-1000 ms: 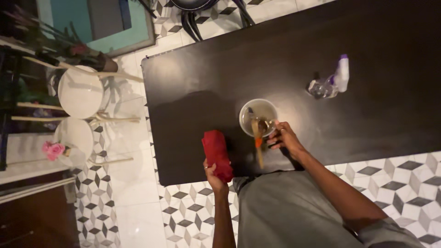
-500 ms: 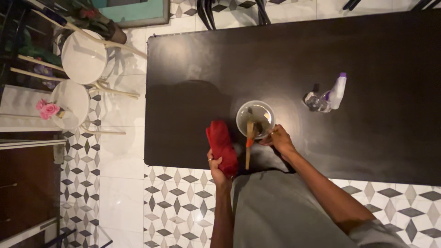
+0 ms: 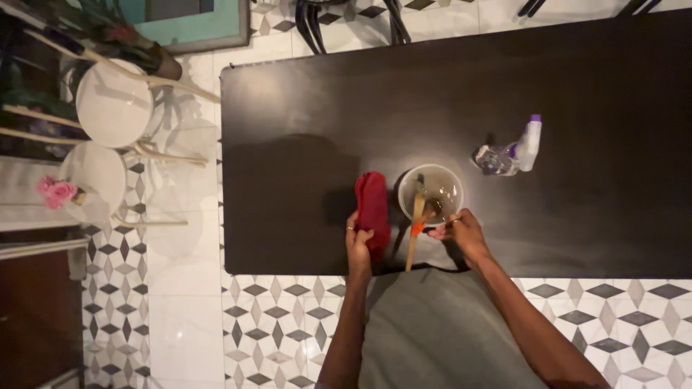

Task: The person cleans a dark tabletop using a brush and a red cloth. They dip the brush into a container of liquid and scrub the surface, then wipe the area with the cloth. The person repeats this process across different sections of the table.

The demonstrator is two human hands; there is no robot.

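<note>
- Head view, looking down on a dark table [image 3: 303, 108]; person stands at its near edge.
- Left hand [image 3: 357, 245] lies on the near end of a red folded cloth [image 3: 373, 207], fingers curled over it, pressing it to the tabletop.
- Cloth now sits just left of the clear bowl [image 3: 431, 193], almost touching; half a second ago there was a wider gap, and a second ago it was further left still.
- Right hand [image 3: 465, 232] is at the bowl's near rim, fingertips pinched together on something small; can't tell what.
- Wooden-handled brush [image 3: 414, 232] with an orange band leans in the bowl, handle out over the near rim, same as before.
- Spray bottle [image 3: 513, 150] lies on its side, well right of the bowl, unmoved.
- White round stools [image 3: 108, 137] on the patterned tile floor at left.
</note>
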